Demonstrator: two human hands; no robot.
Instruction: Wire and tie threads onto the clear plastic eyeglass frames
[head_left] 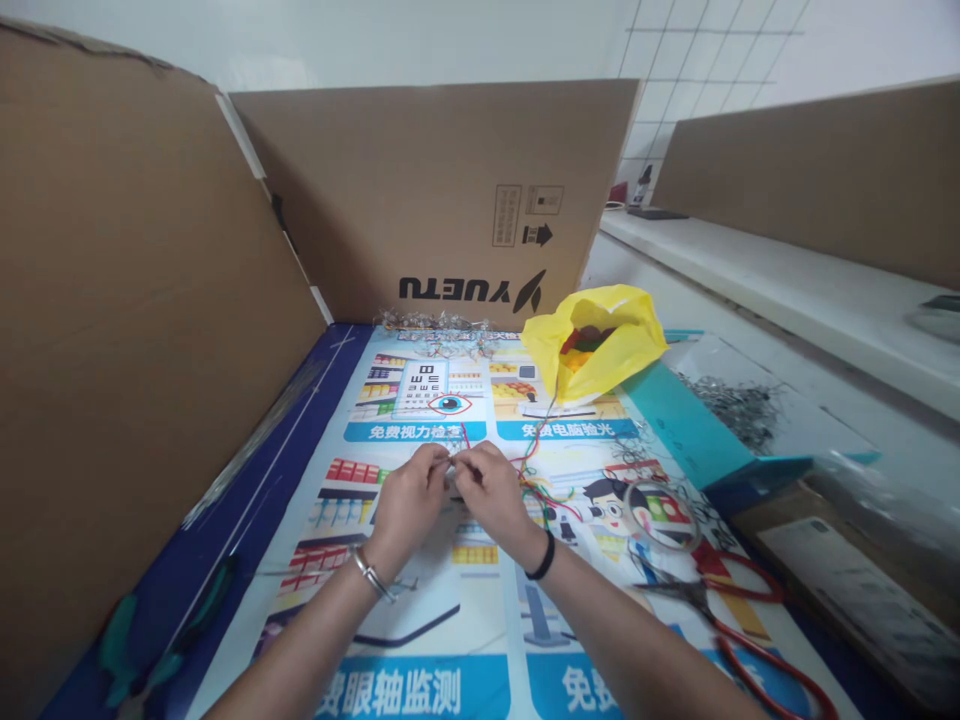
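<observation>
My left hand point(409, 505) and my right hand point(495, 490) meet over the middle of the printed poster, fingertips almost touching. Both are closed in a pinch on something small and thin, mostly hidden by the fingers. A silvery wire-like bit and a short red thread point(466, 436) stick up just beyond the fingertips. To the right of my right hand lie loose coloured threads point(541, 490) in red, green and yellow. They run up toward a yellow plastic bag point(611, 300), which stands open with coloured material inside.
Red-handled scissors point(697, 595) and a tape roll point(660, 515) lie right; green-handled pliers point(142, 665) lie left. Thin wires point(247, 465) run along the left edge. Tangled wire pieces lie at the back point(442, 322) and in a right-hand tray. Cardboard walls point(420, 190) stand left and behind.
</observation>
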